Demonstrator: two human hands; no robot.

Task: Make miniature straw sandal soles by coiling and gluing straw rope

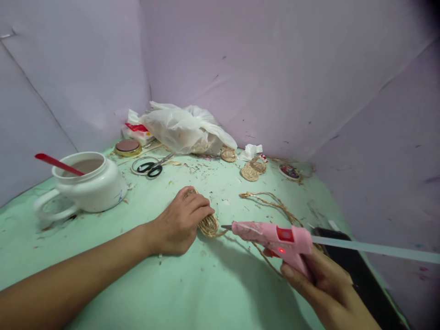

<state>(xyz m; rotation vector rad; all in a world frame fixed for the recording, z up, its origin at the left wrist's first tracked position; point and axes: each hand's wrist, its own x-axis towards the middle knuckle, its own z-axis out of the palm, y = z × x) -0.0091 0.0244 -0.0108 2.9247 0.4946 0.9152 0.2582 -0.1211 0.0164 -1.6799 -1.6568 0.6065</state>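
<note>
My left hand (184, 220) grips a coiled piece of braided straw cord (208, 225) on the green tabletop, its fingers bent over the top. Pink and with a red light lit on its side, a hot glue gun (271, 236) is held in my right hand (319, 279). The gun's dark nozzle points left, close to the coil's right edge; whether it touches the cord I cannot tell. A long pale glue stick (374, 250) sticks out of its back. Loose cord (275, 201) trails over the table behind and beneath the gun.
At left stands a white mug (103, 188) with a red-handled utensil in it. Scissors (154, 168), a round tin (128, 147) and a plastic bag (185, 128) lie toward the back. Finished-looking coils (250, 172) sit farther right. A dark flat object (364, 279) lies by the right wall.
</note>
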